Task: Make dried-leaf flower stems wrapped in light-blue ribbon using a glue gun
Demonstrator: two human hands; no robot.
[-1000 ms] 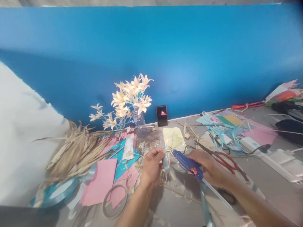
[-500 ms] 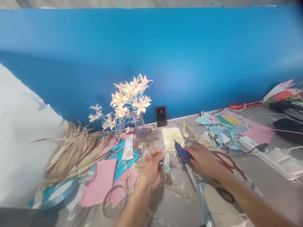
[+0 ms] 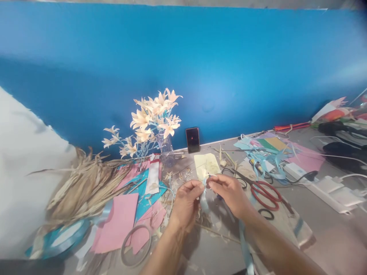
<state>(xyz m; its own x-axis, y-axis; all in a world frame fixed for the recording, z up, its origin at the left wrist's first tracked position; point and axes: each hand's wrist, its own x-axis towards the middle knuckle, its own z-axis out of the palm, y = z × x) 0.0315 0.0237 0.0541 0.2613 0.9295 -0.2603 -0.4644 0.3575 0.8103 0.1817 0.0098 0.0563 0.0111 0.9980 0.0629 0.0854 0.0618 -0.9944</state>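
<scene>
My left hand (image 3: 185,201) and my right hand (image 3: 229,193) meet above the table, both pinching a small piece of light blue ribbon (image 3: 204,198). The ribbon hangs down between the fingers. A longer strip of the same ribbon (image 3: 246,248) trails toward me under my right forearm. The blue glue gun lies hidden behind my right hand, if it is there at all. Red-handled scissors (image 3: 265,193) lie just right of my right hand.
A vase of cream paper flowers (image 3: 156,118) and a dark phone (image 3: 192,139) stand against the blue wall. Dried straw (image 3: 86,183), pink and teal paper sheets (image 3: 120,221), ribbon rolls (image 3: 57,238) and a tape ring (image 3: 136,246) lie left. A white power strip (image 3: 329,187) and paper scraps lie right.
My right hand has put down the blue glue gun and moved left to join the left hand on the ribbon piece. The left hand has stayed in place.
</scene>
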